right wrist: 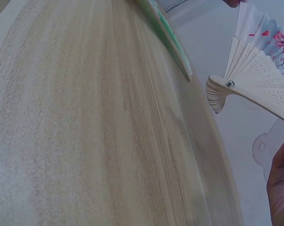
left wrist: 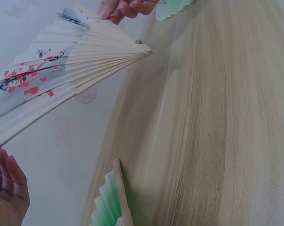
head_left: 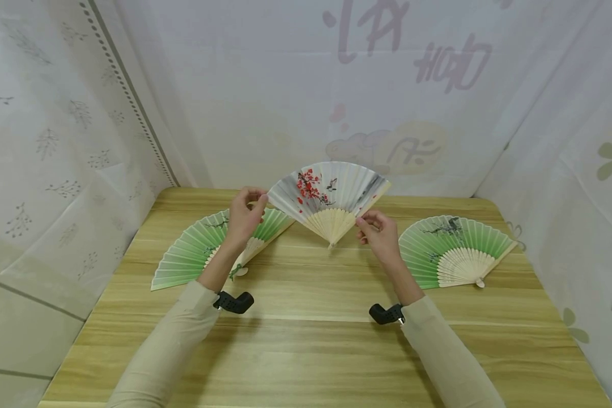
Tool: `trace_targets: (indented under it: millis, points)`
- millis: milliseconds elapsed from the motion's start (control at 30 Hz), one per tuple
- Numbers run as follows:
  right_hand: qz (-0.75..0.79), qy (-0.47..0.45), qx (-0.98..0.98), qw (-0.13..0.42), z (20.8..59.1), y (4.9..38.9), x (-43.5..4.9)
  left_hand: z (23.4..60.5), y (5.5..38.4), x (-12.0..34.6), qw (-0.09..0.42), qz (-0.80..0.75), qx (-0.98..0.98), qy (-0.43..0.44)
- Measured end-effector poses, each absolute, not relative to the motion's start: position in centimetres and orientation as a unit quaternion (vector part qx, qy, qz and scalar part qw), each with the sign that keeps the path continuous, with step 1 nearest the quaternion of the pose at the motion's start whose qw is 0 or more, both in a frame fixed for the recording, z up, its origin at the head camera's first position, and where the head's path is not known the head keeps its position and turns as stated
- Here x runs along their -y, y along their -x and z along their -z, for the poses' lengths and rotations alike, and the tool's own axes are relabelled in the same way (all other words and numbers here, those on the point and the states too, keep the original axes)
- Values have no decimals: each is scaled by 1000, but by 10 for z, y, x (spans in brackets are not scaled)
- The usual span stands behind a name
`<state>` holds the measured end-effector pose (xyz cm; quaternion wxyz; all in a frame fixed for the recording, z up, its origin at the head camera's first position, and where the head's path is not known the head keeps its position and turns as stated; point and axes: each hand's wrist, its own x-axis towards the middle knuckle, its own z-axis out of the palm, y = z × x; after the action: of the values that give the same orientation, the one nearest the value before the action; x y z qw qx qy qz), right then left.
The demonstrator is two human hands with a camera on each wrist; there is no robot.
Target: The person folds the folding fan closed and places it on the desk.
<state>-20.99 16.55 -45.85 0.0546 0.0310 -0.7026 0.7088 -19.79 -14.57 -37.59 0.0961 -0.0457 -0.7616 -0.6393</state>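
A white folding fan [head_left: 336, 190] with red blossoms, dark branches and pale ribs is spread wide above the far part of the table. The left hand [head_left: 247, 214] pinches its upper left corner between thumb and fingers. On the other side, the right hand [head_left: 379, 233] pinches the right outer rib, partway up from the pivot. In the left wrist view, the fan [left wrist: 48, 70] shows its ribs meeting at a riveted pivot. A green folding fan [head_left: 183, 258] lies open on the table behind the left forearm, partly hidden. Beside the right hand lies another open green fan [head_left: 456, 249].
The wooden table [head_left: 306, 351] reaches back to a printed cloth backdrop [head_left: 234, 102]. Patterned cloth hangs [head_left: 46, 170] along the left side and more cloth [head_left: 581, 187] along the right. Each wrist carries a black camera mount [head_left: 234, 302].
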Motion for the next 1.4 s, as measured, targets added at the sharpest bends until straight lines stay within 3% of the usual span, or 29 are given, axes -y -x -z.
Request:
trace_targets:
  millis: [300,1167,1400]
  points:
    - [-705,-37,706,56,433,194,-159,375,201,143,85,635,767,33]
    - [-715,-31,698,38,425,191,-154,373,207,134,98,634,766,35]
    - [-715,-31,698,35,424,189,-153,397,226,137,103,644,756,50]
